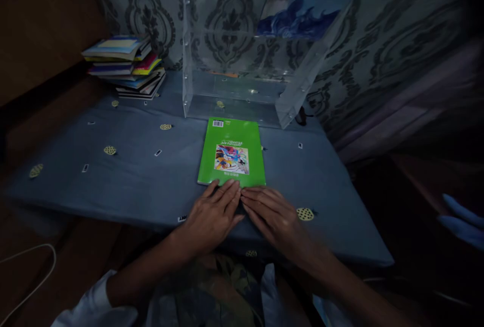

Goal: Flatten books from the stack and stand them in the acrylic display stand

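One green book [232, 155]: barcode [218, 123], title [232, 143] seemingly inverted.

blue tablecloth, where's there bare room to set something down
Widest: the left side of the blue tablecloth, between the book stack, the green book and the front edge. Smaller: right of the green book, between the clear rack and the right hand. Crowded: the middle, with clear rack, green book, left hand and right hand.
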Demonstrator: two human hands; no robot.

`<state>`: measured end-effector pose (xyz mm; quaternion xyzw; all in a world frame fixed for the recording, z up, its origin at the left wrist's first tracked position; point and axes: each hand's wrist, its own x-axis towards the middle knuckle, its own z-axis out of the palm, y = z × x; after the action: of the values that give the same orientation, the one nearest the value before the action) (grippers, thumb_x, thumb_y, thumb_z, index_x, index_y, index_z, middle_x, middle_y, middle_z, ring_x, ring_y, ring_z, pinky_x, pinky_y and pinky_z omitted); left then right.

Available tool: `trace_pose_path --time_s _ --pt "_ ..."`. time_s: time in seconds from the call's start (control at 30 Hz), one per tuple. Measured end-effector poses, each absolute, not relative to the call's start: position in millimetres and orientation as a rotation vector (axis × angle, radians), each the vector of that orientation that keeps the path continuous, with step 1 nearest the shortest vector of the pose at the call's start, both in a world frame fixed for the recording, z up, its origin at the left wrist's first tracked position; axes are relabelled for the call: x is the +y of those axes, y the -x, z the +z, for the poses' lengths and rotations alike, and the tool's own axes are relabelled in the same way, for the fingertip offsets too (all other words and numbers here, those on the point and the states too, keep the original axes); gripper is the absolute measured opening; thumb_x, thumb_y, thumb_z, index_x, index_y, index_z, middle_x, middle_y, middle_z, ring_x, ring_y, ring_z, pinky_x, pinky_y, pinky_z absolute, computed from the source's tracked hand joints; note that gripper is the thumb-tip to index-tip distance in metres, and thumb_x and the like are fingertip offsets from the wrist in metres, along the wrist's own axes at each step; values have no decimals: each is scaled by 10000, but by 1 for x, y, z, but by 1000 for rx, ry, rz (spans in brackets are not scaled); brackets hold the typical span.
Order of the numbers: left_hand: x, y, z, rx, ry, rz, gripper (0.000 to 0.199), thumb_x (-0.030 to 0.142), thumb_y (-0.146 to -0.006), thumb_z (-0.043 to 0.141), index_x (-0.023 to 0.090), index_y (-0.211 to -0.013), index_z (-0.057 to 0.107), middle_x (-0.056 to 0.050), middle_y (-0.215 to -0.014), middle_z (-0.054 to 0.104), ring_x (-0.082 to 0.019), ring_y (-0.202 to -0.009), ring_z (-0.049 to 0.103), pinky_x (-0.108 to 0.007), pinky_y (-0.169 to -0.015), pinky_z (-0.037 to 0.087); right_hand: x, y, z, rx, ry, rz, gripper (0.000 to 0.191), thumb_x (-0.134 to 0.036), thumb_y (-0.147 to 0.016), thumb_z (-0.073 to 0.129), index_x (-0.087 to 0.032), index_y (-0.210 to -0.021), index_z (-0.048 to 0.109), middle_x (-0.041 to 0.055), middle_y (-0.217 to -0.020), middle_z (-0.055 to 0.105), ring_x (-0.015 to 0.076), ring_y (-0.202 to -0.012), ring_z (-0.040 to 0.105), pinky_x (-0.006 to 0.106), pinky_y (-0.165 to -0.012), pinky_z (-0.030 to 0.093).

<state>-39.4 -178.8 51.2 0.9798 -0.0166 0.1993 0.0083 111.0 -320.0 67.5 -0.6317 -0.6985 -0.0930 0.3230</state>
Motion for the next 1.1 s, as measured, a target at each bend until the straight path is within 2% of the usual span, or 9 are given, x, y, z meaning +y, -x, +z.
trace_pose_path --time_s 0.2,0.37,0.57,0.77,0.87,1.1 --pt "-171 61 52 106 -3036 683 431 297 -1083 333 37 -1344 558 -159 -1430 576 -243 -1363 519 -448 -1160 386 -293 -107 74 -1934 1569 -117 324 -130 -986 526 -195 -1271 666 110 -1069 762 231 -1005 713 429 -902 604" --pt "-166 77 51 234 -3038 637 429 267 -1071 348 25 -1389 506 -184 -1453 548 -260 -1364 517 -473 -1139 414 -268 -105 80 -2028 1481 -69 255 -123 -990 521 -163 -1171 696 101 -1021 765 230 -992 712 432 -886 620" --pt "-165 86 45 356 -2968 705 404 254 -1054 376 44 -1373 507 -189 -1407 588 -267 -1338 542 -451 -1101 470 -241 -107 86 -2091 1430 35 254 -171 -1020 475 -174 -1070 724 97 -1041 760 220 -986 712 430 -910 610" --pt "-166 83 45 380 -2911 818 350 232 -1044 387 39 -1282 555 -189 -1287 659 -274 -1253 605 -433 -1032 531 -221 -113 89 -2070 1407 272 274 -224 -1038 453 -186 -1164 693 106 -1073 747 214 -1032 695 402 -909 593" --pt "-167 82 46 404 -2906 842 324 230 -1043 380 62 -1228 588 -173 -1216 688 -270 -1181 644 -428 -997 550 -215 -115 89 -2172 1365 219 283 -221 -1040 444 -175 -1188 681 117 -1118 740 223 -1066 678 420 -944 569" --pt "-162 78 50 409 -2918 859 341 221 -1049 347 69 -1225 597 -154 -1200 695 -256 -1120 667 -387 -928 583 -205 -125 82 -2306 1312 106 282 -204 -1042 432 -151 -1193 665 124 -1140 733 222 -1097 653 434 -967 548"
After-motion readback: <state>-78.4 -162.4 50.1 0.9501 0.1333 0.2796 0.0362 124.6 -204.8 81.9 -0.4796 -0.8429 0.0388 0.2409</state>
